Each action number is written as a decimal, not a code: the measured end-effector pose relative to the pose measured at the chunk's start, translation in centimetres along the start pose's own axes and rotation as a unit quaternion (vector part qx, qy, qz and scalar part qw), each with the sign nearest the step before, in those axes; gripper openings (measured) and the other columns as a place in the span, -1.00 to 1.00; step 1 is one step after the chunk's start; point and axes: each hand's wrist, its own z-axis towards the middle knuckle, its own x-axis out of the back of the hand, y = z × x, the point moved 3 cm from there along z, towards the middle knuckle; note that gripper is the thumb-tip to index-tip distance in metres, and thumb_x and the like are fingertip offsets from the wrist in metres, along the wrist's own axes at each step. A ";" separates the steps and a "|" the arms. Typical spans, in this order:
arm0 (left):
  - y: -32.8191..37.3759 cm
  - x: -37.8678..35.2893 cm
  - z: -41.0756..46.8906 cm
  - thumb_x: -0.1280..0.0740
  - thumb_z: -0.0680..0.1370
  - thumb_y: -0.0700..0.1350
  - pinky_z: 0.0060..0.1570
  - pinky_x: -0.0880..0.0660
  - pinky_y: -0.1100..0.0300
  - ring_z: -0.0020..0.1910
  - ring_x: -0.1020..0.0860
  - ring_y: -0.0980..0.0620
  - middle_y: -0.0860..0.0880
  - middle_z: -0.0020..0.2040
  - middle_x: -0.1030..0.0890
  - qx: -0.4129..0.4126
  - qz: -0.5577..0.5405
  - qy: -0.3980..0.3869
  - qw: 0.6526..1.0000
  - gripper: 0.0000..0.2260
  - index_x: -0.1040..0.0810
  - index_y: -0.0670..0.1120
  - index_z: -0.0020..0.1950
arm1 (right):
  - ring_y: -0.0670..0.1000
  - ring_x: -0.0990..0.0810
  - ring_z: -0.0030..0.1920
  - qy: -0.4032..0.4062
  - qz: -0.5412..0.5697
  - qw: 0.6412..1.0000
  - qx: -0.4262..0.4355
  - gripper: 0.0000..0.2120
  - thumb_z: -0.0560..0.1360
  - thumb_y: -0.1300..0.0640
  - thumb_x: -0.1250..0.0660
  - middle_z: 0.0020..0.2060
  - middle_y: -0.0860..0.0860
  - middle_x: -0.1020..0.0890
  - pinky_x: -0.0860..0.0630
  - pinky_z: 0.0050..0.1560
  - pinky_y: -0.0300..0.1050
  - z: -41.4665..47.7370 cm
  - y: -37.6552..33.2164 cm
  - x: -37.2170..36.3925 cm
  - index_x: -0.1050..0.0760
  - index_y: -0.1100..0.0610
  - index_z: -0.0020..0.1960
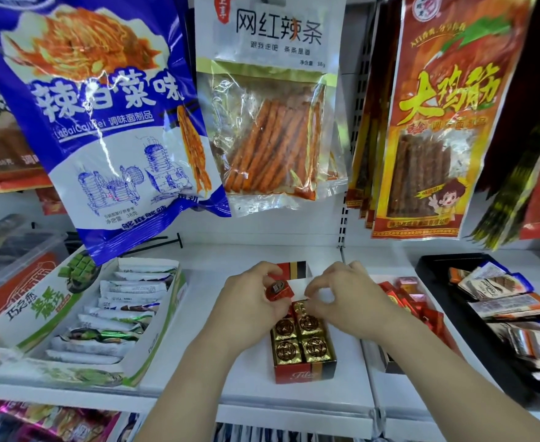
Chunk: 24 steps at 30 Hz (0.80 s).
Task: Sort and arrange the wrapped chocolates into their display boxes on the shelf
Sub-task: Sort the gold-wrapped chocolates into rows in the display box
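1. Shelf (198, 346): white, with goods laid out left to right.
2. Green-and-white carton (13, 327), left: open, filled with white-wrapped bars in a row.
3. Blue snack bag (102, 122), hanging far left: its lower edge overlaps the carton's far end.
4. Clear snack bag (271, 122), hanging centre, above and beyond the hands.
5. Red-orange snack bag (428, 122), hanging right.
6. Red-wrapped sweets (405, 298), just right of the right forearm, partly hidden by it.
7. Black tray (434, 272), far right: holds flat wrapped wafers.
8. Display box (303, 374), centre, near edge of the shelf: red, open top.
9. Gold chocolates (316, 346): in two columns filling the near part of the display box; the far part shows white card.
10. Left hand (252, 298): over the box's far left, fingers curled round a red-wrapped chocolate (276, 290).
11. Right hand (342, 295): over the box's far right, fingers curled, thumb and forefinger tips nearly meeting by the farthest gold piece; whether they grip anything cannot be told.
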 end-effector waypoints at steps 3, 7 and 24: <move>0.6 -0.2 0.0 -0.46 0.43 -0.13 -0.22 -0.42 0.50 -0.21 -0.52 0.27 0.20 -0.06 -0.60 -0.029 0.001 0.008 1.000 -0.67 -0.55 0.13 0.15 | -0.12 -0.53 -0.03 0.061 0.185 0.981 -0.002 -0.85 0.53 0.01 -0.32 -0.04 -0.09 -0.64 -0.42 -0.05 -0.27 0.2 -0.2 0.7 -0.61 -0.10 0.05; 1.3 -0.8 0.2 -0.39 0.52 -0.16 -0.04 -0.53 0.38 -0.13 -0.61 0.26 0.20 -0.10 -0.67 -0.024 -0.149 -0.033 0.988 -0.76 -0.60 0.18 0.08 | -0.24 -0.60 -0.20 0.008 0.362 0.931 0.034 -0.77 0.50 0.18 -0.39 -0.12 -0.09 -0.68 -0.47 -0.10 -0.33 -0.1 -0.9 0.6 -0.59 -0.13 0.05; 1.1 -0.6 0.8 -0.29 0.58 -0.02 -0.35 -0.42 0.27 -0.42 -0.46 0.10 -0.12 -0.30 -0.64 0.112 -0.359 -0.006 0.927 -0.73 -0.67 -0.17 -0.12 | -0.01 -0.69 -0.16 -0.035 0.583 0.812 -0.009 -0.59 0.43 0.34 -0.42 -0.03 0.15 -0.66 -0.56 -0.21 -0.30 0.3 -0.6 1.2 -0.53 0.14 0.26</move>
